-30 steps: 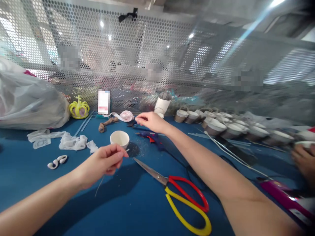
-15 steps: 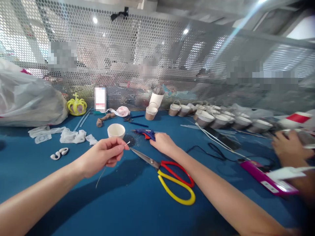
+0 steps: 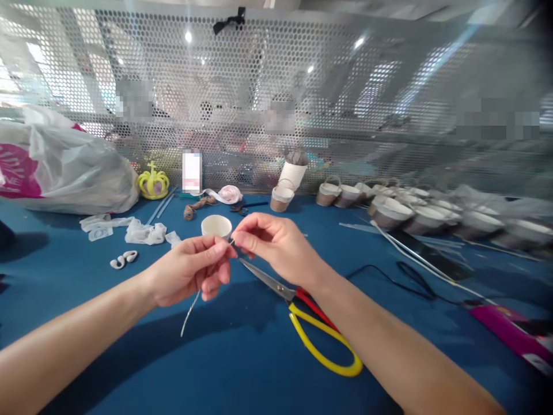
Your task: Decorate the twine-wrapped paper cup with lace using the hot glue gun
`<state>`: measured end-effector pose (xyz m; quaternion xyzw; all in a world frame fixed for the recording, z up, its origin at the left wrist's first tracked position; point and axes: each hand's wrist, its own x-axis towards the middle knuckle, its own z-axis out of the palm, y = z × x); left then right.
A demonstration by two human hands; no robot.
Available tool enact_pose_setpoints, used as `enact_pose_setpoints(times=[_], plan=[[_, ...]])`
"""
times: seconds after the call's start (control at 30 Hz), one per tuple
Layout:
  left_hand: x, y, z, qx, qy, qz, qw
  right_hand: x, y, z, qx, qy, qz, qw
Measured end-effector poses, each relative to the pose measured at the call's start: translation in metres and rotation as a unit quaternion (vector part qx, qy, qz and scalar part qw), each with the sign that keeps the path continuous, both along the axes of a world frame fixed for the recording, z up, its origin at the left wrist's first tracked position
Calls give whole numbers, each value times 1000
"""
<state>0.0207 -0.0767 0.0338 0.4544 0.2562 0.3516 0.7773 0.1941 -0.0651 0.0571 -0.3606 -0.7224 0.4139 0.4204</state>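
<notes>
A thin cord [image 3: 190,314] runs through the closed fingers of my left hand [image 3: 196,268], its loose tail hanging below the palm. My right hand [image 3: 276,248] pinches the short upper end of that cord, fingertips almost meeting those of the left. Just behind both hands stands a white paper cup [image 3: 216,226], upright. Scissors [image 3: 285,291] with one red and one yellow handle lie on the table, partly under my right forearm. The glue gun is hidden behind my right hand.
Many small cups with handles [image 3: 391,213] line the right back. Along the left are a plastic bag [image 3: 82,167], a yellow crown [image 3: 153,181], crumpled lace [image 3: 144,231] and white earbuds [image 3: 124,259]. A purple power strip [image 3: 510,325] with cables lies at right; perforated metal [image 3: 242,80] rises behind.
My right hand has left the glue gun and come to the cord's end at my left fingertips. The view has turned right; another person's hand at the right edge is out of sight.
</notes>
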Motion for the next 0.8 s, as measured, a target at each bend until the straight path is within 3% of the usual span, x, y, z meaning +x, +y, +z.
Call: enact_pose_setpoints(times=[0.1, 0.33, 0.57, 0.67, 0.8], plan=[[-3, 3, 1, -12, -16, -16, 1000, 5, 5, 1, 14, 51, -21, 998], [2, 3, -9, 28, 20, 26, 999, 7, 8, -12, -85, 165, 16, 983], [5, 2, -10, 63, 52, 48, 996, 4, 9, -9, -183, 219, 39, 958], [6, 4, -13, 62, 78, 74, 992, 0, 8, -11, -168, 202, 25, 965], [8, 6, -20, 86, 101, 97, 986, -3, 7, -17, -87, 144, 2, 986]])
